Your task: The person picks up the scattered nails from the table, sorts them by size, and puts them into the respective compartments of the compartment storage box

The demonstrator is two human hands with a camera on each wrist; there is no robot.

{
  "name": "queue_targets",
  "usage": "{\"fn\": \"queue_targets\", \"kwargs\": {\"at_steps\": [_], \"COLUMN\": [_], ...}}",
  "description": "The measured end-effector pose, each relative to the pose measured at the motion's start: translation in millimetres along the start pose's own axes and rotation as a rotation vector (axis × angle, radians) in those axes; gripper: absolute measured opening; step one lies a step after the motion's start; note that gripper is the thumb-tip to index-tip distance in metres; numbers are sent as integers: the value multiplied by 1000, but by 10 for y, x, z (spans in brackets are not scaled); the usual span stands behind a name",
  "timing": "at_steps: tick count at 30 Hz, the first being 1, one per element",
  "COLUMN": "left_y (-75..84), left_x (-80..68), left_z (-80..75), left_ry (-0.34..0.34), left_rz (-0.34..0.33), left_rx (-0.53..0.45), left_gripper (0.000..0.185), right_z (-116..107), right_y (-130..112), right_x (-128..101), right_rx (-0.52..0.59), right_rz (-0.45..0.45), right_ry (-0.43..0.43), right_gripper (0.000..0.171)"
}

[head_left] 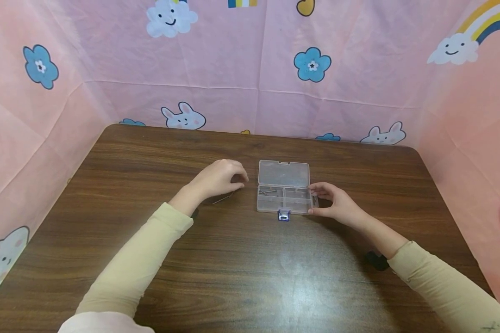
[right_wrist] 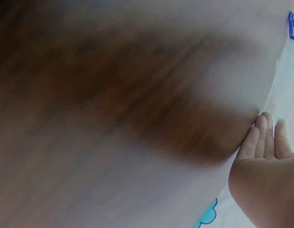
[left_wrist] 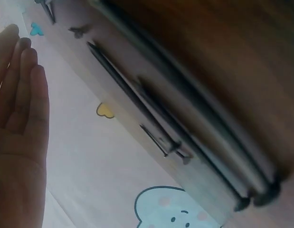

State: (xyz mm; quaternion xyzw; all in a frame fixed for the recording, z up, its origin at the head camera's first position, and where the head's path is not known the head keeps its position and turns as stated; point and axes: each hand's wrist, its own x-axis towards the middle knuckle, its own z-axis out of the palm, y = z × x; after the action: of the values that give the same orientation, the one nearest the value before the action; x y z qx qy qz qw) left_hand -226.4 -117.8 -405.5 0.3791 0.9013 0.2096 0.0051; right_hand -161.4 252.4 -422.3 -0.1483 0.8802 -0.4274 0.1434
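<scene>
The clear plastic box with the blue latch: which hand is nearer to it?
Right. The right hand touches the right end of the open plastic box, thumb and fingers on its edge. The left hand rests on the table to the box's left, apart from it, above loose nails.

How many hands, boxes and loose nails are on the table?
hands: 2, the left hand and the right hand
clear box: 1
loose nails on the table: 1 nail by the left hand
Total: 4
</scene>
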Motion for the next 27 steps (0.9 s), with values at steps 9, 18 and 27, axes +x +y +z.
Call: {"fn": "queue_targets", "kwargs": {"at_steps": [9,18,27], "left_y": [-86,-131,-128], "left_x": [-57,-99,-107], "left_z": [-14,-30,-10], "left_ry": [-26,-54,-94], "left_rz": [-54,-68,-86], "left_rx": [-40,-62,-67], "left_gripper": [10,10,11], "right_z": [3,2,6], "right_y": [11,2,-1], "right_x": [6,-4,-10], "right_rx": [-9,-5,-3], "right_rz": [-3,-11,-4], "right_ry": [2,-1,-2], "right_gripper": [62,61,61]}}
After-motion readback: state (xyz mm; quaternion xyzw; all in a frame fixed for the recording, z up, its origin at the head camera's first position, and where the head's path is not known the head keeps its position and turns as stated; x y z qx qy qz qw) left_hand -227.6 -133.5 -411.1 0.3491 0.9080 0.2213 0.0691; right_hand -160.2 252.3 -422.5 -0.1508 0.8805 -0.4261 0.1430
